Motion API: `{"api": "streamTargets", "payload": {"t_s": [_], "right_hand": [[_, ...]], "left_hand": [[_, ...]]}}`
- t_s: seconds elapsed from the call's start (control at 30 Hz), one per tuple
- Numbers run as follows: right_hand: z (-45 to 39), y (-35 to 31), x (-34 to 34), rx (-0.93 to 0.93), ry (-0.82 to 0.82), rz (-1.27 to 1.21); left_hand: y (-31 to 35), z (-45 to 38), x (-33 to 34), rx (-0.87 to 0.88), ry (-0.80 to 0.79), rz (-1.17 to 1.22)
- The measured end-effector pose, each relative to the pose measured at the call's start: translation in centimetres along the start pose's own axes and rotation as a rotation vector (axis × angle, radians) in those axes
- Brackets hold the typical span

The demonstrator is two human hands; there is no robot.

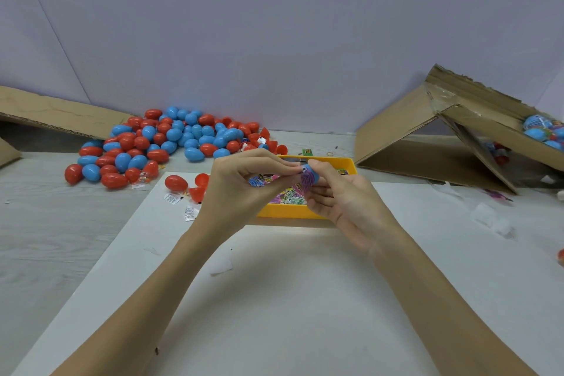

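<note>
Hands (293, 189) over yellow tray (290, 212); printed labels (291, 196) inside.

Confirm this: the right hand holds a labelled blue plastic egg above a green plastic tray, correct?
No. The head view shows the rectangular plastic tray is yellow, not green. The right hand does hold the labelled blue plastic egg above it.

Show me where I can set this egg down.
The left hand and right hand hold the blue egg. Barest: the white sheet between the forearms, this side of the yellow tray, bar one paper scrap. Also the grey tabletop left of it, before the egg pile. Crowded: that pile, the red shells and packets beside the tray, scraps by the cardboard box.
</note>
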State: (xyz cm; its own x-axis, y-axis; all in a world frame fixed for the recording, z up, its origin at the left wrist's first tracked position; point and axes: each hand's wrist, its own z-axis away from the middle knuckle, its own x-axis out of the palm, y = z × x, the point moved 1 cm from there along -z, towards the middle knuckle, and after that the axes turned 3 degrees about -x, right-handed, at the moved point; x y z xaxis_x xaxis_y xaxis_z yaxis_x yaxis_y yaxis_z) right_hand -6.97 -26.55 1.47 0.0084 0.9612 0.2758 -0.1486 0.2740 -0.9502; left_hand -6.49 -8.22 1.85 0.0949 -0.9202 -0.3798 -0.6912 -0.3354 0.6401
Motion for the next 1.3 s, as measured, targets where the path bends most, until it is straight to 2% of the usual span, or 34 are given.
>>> {"api": "streamTargets", "payload": {"t_s": [0.17, 0.23, 0.33, 0.4, 0.53, 0.63, 0.67, 0.77, 0.8, 0.87, 1.07, 1.3], "right_hand": [[-0.3, 0.1, -0.1, -0.097, 0.130, 0.068], [-0.4, -0.2, -0.6, -0.134, 0.186, -0.004], [-0.5, -0.6, -1.4, -0.137, 0.182, -0.133], [-0.6, -0.5, -1.3, -0.124, 0.154, -0.170], [-0.7, 0.4, -0.6, -0.152, 0.156, -0.023], [-0.5, 0.9, -0.3, -0.206, 0.157, 0.095], [-0.4, 0.9, -0.2, -0.215, 0.149, 0.105], [-0.2, 1.0, 0.4, -0.219, 0.093, 0.126], [-0.1, 1.1, 0.6, -0.214, 0.058, 0.107], [0.1, 1.2, 0.9, -0.192, -0.011, 0.010], [0.4, 0.4, 0.5, -0.111, -0.118, -0.154], [0.4, 0.4, 0.7, 0.055, -0.189, -0.404]], "left_hand": [[0.4, -0.2, -0.4, 0.002, 0.021, 0.003], [0.2, -0.5, -1.3, 0.024, 0.039, -0.020], [-1.3, -0.8, -2.8, 0.053, 0.136, -0.261], [-2.3, -0.7, -3.0, 0.001, 0.139, -0.391], [-3.0, 0.1, -1.7, -0.064, -0.037, -0.492], [-2.2, 0.1, -1.1, 0.021, 0.028, -0.672], [-1.8, 0.1, -0.8, 0.037, 0.047, -0.625], [-0.3, 0.0, 0.5, -0.013, -0.002, -0.225], [0.0, 0.0, 0.9, -0.011, -0.004, -0.171], [0.1, 0.1, 1.3, 0.015, 0.033, -0.161], [-0.2, -0.2, 0.6, -0.153, 0.021, 0.087], [-0.3, 0.1, 1.1, -0.084, -0.040, 0.089]]}}
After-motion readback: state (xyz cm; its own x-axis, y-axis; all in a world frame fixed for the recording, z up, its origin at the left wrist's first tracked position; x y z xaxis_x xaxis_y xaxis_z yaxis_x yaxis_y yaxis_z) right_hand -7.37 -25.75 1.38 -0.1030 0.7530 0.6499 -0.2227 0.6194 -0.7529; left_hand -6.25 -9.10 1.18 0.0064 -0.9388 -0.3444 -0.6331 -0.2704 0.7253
